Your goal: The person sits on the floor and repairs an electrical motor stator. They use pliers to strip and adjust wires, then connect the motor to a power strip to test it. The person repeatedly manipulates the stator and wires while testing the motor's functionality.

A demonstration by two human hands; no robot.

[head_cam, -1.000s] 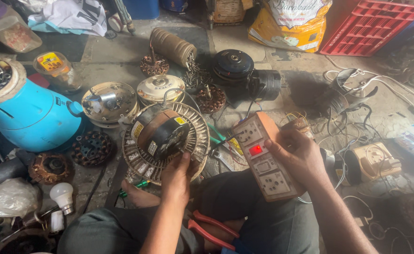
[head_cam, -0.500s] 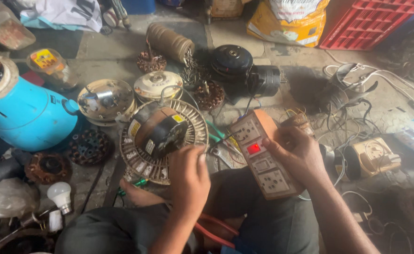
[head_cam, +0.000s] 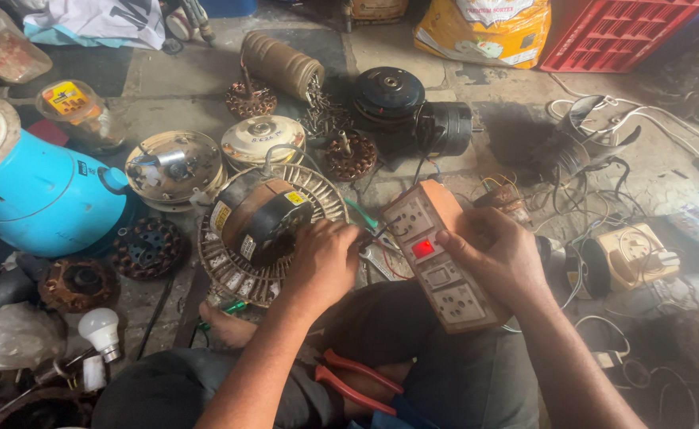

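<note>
My right hand (head_cam: 504, 254) grips the wooden switch board (head_cam: 438, 254) by its right edge, fingers clamped round it, thumb on its face beside the lit red switch. It sits tilted over my lap, stiff and fairly light, I judge; best held by the sides, clear of the sockets. My left hand (head_cam: 325, 262) is curled at the board's left edge, where thin wires (head_cam: 375, 234) meet it; whether the fingers pinch them I cannot tell. Just left on the floor lies the fan motor winding (head_cam: 262, 226), surely heavy.
</note>
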